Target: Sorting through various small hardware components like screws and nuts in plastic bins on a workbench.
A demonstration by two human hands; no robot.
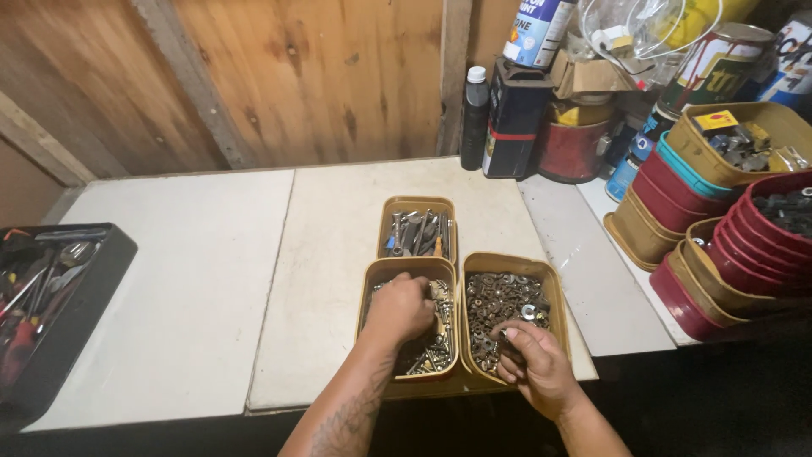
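We're at a white benchtop (194,279) against a wooden plank wall (296,76). Three tan plastic tubs sit together near the front edge. Left hand (397,309) is down in the front-left tub (370,292), the one with bolts and screws (440,326); fingers curled into the pile, knuckles up, can't tell what, if anything, it has pinched. Right hand (533,360) is at the near end of the front-right tub (554,292), full of rusty nuts and washers (503,296); fingers bent loosely over the contents, fingertips touching them, grip unclear. The two tubs touch side by side. Just behind them, a third tub (419,205) holds spanners and other small metal tools.

Further out: black tray (80,326) of hand tools at the bench's left edge, well apart. Back right, a dark bottle (474,123), a black can (514,118) and a spray can (538,30). Far right, stacked red and tan tubs (719,245), some with hardware in them.
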